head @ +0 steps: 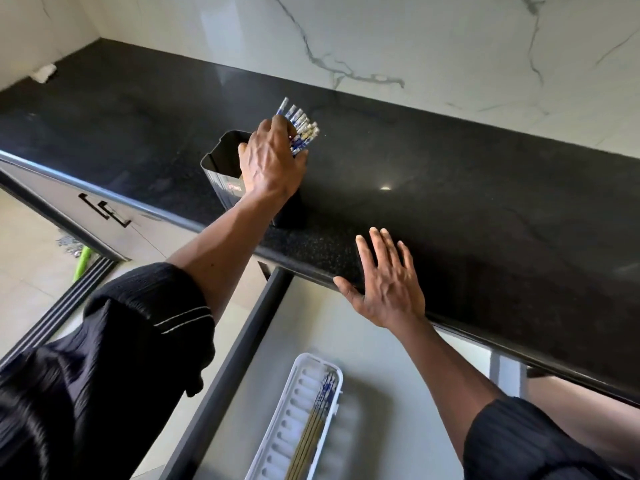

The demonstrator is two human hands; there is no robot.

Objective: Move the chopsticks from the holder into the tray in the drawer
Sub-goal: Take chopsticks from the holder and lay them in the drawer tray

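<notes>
From the head camera, the long black speckled stone bench (450, 188) runs from 9 o'clock to 3 o'clock. A dark grey boxy holder (218, 171) stands on it, a little toward 10 o'clock from the middle, near the front edge.

The left hand (273, 161) is at the top of the holder. Its fingers are curled round a bunch of chopsticks with blue and white tops (301, 129). The tops stick out past the fingers toward 1 o'clock. The hand hides their lower ends, so I cannot tell if they are inside the holder.

The right hand (384, 285) lies flat on the front edge of the bench, just toward 4 o'clock from the middle. Its fingers are straight and spread, and it holds nothing.

Below the bench, at 6 o'clock, a pale grey drawer (374, 344) is pulled out. A long white plastic tray (277, 441) lies inside it. A few thin chopsticks (313, 420) lie side by side in the tray.
</notes>
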